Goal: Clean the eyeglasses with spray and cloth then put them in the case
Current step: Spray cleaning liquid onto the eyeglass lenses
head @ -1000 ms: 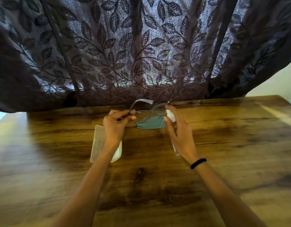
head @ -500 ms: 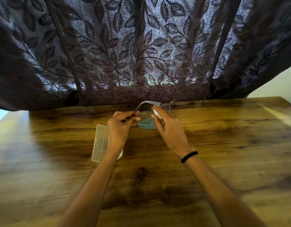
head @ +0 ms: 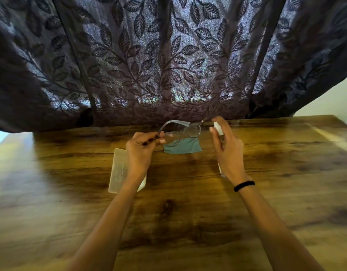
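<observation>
Near teal cloth [head: 185, 147], translucent case [head: 118, 171].

No legible text anywhere; faint print on clear case [head: 118, 169] lid, blurred, unreadable

Teal cloth [head: 183, 146], leaf-patterned purple curtain [head: 168, 55]
</observation>
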Available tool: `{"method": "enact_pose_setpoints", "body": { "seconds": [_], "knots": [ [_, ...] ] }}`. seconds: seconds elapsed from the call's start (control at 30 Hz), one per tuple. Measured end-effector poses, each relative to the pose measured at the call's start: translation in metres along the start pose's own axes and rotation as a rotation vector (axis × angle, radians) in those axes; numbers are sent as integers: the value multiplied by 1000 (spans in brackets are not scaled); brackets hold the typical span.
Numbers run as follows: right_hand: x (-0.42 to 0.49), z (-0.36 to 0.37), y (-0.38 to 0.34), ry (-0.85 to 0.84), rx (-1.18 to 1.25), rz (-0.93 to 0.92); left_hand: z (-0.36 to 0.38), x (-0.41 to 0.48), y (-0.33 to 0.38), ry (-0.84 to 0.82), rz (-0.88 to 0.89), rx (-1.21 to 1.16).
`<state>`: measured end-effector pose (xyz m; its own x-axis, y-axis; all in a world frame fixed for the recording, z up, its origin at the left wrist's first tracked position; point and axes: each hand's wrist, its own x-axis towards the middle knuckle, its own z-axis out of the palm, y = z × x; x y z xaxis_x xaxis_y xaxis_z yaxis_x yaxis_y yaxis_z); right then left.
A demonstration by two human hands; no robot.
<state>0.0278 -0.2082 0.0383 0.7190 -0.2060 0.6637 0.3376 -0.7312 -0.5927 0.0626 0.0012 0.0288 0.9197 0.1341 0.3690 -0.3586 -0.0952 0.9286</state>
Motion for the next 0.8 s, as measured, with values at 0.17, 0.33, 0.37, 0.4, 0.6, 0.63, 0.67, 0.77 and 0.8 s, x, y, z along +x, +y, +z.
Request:
{"method": "enact_pose_setpoints", "body": {
  "seconds": [0.17,0.33,0.37,0.4,0.6,0.63,0.67,0.77,0.8],
  "knots": [
    [-6,-4,9,57,263,157,-1,1,0,3,4,-15],
    [-12,-4,27,50,313,215,-3,1,2,-6,-10,-20],
    [-13,-4,30,53,315,222,-3,1,2,-6,-13,-26],
    [-14,-3,32,55,319,228,-3,1,3,-7,-15,-27],
    [-22,-4,41,40,386,267,-6,4,-1,-1,2,-1],
    [-24,-4,40,40,400,275,-7,4,-2,0,7,-6],
    [-25,-4,40,43,415,282,-7,4,-2,1,13,-8],
    [-26,-4,36,24,430,322,-10,5,-6,8,24,14],
    [-26,-5,34,13,417,345,-10,5,-6,12,18,12]
  ]
}}
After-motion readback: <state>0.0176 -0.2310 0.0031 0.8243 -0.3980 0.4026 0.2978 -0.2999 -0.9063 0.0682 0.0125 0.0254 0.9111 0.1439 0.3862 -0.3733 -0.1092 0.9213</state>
